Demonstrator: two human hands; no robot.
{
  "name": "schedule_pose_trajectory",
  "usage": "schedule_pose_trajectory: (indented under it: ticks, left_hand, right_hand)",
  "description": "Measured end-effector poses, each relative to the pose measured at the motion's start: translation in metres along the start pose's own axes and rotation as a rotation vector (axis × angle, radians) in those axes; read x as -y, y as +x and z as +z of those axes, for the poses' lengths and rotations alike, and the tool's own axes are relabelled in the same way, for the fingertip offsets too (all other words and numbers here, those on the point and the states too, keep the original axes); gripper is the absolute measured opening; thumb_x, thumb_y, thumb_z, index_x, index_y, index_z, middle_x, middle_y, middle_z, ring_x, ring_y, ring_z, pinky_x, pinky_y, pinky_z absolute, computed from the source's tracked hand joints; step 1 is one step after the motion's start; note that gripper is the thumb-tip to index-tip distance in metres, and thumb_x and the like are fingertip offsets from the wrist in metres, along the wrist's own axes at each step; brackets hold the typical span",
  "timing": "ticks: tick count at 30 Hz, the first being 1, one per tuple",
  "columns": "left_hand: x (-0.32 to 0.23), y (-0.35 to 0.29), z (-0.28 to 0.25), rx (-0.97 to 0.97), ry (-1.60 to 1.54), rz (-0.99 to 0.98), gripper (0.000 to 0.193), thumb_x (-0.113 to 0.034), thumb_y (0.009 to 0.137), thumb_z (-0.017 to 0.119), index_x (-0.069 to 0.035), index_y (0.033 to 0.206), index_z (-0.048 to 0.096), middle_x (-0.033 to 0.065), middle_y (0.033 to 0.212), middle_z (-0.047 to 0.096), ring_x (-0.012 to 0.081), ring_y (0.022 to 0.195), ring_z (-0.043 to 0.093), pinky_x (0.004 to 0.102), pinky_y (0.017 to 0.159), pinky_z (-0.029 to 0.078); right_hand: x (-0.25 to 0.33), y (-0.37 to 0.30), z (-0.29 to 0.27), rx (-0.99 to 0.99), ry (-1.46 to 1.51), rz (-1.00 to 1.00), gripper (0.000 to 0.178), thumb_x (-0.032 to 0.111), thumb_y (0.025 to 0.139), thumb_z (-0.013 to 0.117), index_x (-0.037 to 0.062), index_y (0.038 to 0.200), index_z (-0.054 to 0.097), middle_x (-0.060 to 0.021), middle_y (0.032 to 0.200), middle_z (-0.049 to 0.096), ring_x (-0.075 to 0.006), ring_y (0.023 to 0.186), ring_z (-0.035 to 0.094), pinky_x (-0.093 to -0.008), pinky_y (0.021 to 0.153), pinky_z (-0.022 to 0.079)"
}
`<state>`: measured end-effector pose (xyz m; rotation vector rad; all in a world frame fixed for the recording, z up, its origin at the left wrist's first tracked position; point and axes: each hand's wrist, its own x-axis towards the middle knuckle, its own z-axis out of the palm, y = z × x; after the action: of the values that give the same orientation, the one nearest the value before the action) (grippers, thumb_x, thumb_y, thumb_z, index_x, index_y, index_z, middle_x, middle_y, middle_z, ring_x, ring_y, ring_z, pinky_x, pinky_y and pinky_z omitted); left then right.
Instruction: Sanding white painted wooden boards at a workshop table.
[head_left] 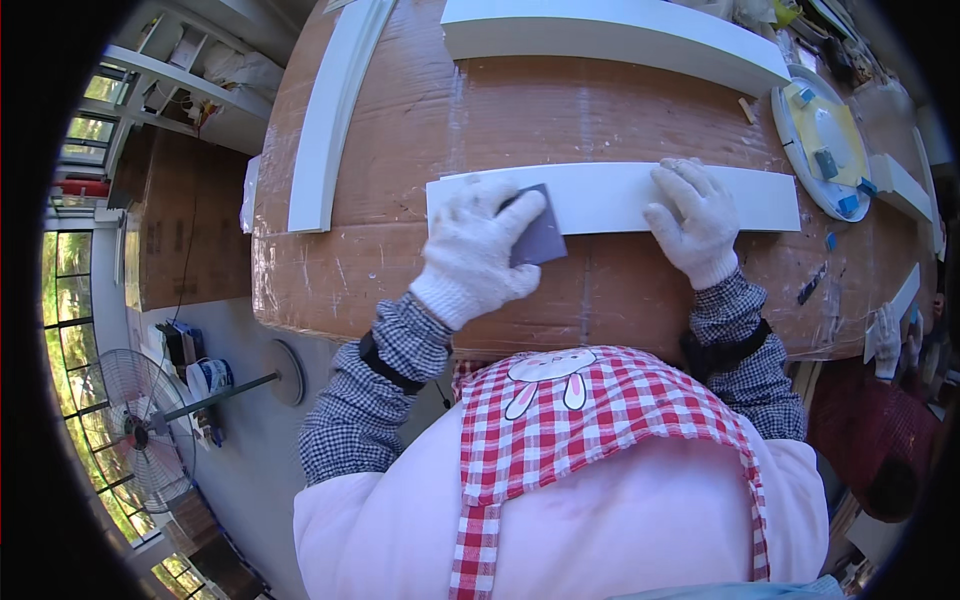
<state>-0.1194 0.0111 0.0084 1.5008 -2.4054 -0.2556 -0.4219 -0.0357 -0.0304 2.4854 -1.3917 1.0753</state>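
Observation:
A long white board (600, 200) lies across the cardboard-covered table (400, 270) in front of me. My left hand (468, 245), in a white knit glove, is closed on a grey-purple sheet of sandpaper (541, 232) at the board's left end. Part of that sheet is hidden under the fingers, and its lower corner hangs past the near edge. On the right part of the board rests my right hand (695, 220), also gloved, with the thumb apart from the other fingers.
More white boards lie at the far side (610, 40) and along the left (340, 120). An oval white tray (790, 140) with blue pieces stands at the right, near a small dark tool (812, 285). Another person's gloved hand (884, 340) shows far right. A fan (140, 430) stands left.

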Motion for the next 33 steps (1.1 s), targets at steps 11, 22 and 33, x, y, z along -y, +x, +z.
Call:
schedule_pose_trajectory:
  ticks: [11,22,33]
  left_hand:
    - [-0.015,0.016,0.024,-0.049,-0.222,-0.126,0.117,-0.049,0.065,0.089,-0.007,0.155,0.027,0.0256,0.154,0.035,0.0470,0.144,0.033,0.0578,0.122,0.023]
    - [0.039,-0.042,0.043,-0.064,0.069,-0.510,0.112,-0.049,0.077,0.083,0.000,0.158,0.023,0.0253,0.159,0.032,0.0448,0.150,0.025,0.0483,0.126,0.017]
    - [0.038,-0.031,-0.008,0.215,0.293,-0.272,0.112,-0.053,0.073,0.083,-0.001,0.157,0.029,0.0261,0.163,0.027,0.0401,0.155,0.017,0.0468,0.129,0.004]
  right_hand:
    - [0.097,0.032,0.011,0.593,-0.060,0.140,0.080,0.066,0.088,0.061,0.0148,0.148,0.051,-0.0293,0.151,0.044,-0.0482,0.142,0.039,-0.0589,0.119,0.030]
    - [0.150,0.076,0.073,0.570,0.167,0.011,0.069,0.042,0.082,0.063,0.0094,0.143,0.055,-0.0337,0.146,0.046,-0.0470,0.138,0.045,-0.0541,0.118,0.033]
    - [-0.077,-0.010,-0.088,0.324,-0.526,0.833,0.069,0.046,0.088,0.055,0.0166,0.150,0.050,-0.0243,0.146,0.051,-0.0421,0.128,0.055,-0.0484,0.109,0.044]
